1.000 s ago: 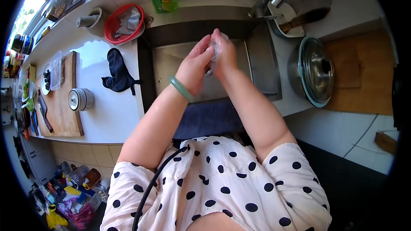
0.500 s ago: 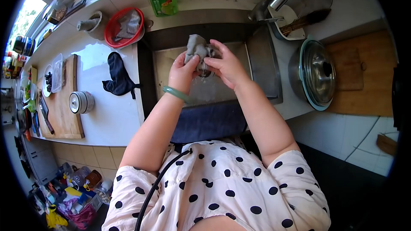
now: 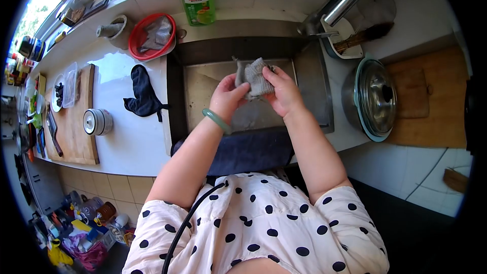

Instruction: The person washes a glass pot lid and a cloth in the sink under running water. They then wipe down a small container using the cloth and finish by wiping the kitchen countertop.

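Observation:
A grey cloth (image 3: 257, 77) with a rough, woven look is held between my two hands over the metal sink (image 3: 309, 91). My left hand (image 3: 229, 94), with a green bangle (image 3: 216, 121) on the wrist, pinches the cloth's left side with thumb and fingers. On the cloth's right edge, my right hand (image 3: 282, 90) grips with its thumb on top. Some of the fingers of both hands are hidden behind the cloth. Below the hands, a dark cloth (image 3: 248, 152) hangs over the sink's front edge.
A green detergent bottle (image 3: 199, 0) stands behind the sink, left of the faucet (image 3: 345, 2). To the left are a red basket (image 3: 133, 45), a black cloth item (image 3: 142, 91), a jar (image 3: 97, 122) and a cutting board (image 3: 86, 142). A lidded pot (image 3: 378, 96) sits at right.
Both hands have shifted slightly right and lower with the cloth. The bunched cloth is now spread flatter between them, and the right fingers have closed on its edge.

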Tool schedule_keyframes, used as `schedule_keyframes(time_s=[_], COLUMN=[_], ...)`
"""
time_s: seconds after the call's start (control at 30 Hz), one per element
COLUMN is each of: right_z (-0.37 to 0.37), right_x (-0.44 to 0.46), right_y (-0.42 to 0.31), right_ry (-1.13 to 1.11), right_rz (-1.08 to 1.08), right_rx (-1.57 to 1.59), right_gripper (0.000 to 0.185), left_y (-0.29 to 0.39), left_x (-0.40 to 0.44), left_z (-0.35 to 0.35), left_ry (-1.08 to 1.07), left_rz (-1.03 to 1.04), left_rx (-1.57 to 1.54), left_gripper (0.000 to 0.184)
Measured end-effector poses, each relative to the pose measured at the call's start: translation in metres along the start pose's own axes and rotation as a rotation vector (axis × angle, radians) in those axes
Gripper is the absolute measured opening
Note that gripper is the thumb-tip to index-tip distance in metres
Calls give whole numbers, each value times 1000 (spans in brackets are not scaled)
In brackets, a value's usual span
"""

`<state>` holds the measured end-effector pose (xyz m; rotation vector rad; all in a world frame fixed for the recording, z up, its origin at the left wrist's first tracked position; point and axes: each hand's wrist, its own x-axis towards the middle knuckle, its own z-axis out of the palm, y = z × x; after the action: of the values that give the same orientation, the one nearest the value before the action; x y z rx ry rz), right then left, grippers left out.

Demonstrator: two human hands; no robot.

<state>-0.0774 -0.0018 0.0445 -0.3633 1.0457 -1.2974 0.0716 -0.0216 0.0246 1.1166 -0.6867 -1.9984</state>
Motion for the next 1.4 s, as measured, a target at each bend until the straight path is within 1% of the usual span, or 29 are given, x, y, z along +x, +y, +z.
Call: schedule_keyframes(time_s=[0.07,0.1,0.2,0.23,0.33,0.43,0.53,0.57,0.6,0.63,0.67,0.7,0.77,0.8,0.83,0.87,0.93,1.0,1.07,1.13,1.23,1.33,1.4], right_z=[-6,-12,-32,-32,-31,-16,-2,0,1,9,14,11,3,-14,-28,-44,-86,-109,-138,-153,-176,-171,-164], right_x=[4,6,15,19,21,14,14,12,7,-3,-10,-7,5,22,33,43,73,83,102,111,117,115,107], right_y=[-3,-5,-6,-1,2,5,33,46,58,61,59,54,40,38,28,15,-8,-59,-103,-139,-159,-160,-155], right_ry=[104,157,177,142,99,232,206,133,58,61,68,129,245,300,310,319,352,550,727,737,562,597,612], right_rz=[-33,-53,-78,-168,-252,-177,-372,-506,-637,-679,-715,-683,-609,-549,-516,-484,-579,-821,-1109,-970,-638,-530,-538], right_rx=[-21,-31,-17,16,144,107,-221,-519,-818,-1054,-1293,-1279,-1244,-1122,-1103,-1083,-1109,-1355,-1651,-1838,-1826,-1803,-1776], right_gripper=[13,13,11,13,23,28,12,12,13,15,18,19,20,23,21,20,19,24,28,35,36,35,34], left_y=[-7,-9,-8,-8,-1,-7,-31,-45,-59,-72,-64,-62,-51,-41,-24,-21,-17,-3,1,-4,-7,-9,-10], left_x=[10,14,13,11,8,14,35,46,57,67,62,55,46,36,22,22,25,27,37,50,65,77,82], left_z=[-6,-11,-25,-24,-17,-7,-9,-15,-24,-33,-25,-14,13,23,37,39,41,51,56,56,62,66,68], left_ry=[133,183,-41,-78,-131,-52,-44,-12,-127,-251,-378,-244,-30,-29,-29,-98,-230,-260,-262,-266,-244,-247,-263], left_rz=[13,17,14,42,-66,-150,-170,-225,-252,-281,-312,-377,-365,-368,-371,-343,-285,-251,-200,-186,-182,-162,-156], left_rx=[-157,-298,-537,-558,-679,-767,-656,-598,-655,-710,-763,-701,-381,-317,-253,-221,-160,-153,-153,-228,-263,-231,-221], left_gripper=[23,11,12,18,22,25,27,27,27,27,27,28,29,28,29,27,24,19,17,20,21,20,19])
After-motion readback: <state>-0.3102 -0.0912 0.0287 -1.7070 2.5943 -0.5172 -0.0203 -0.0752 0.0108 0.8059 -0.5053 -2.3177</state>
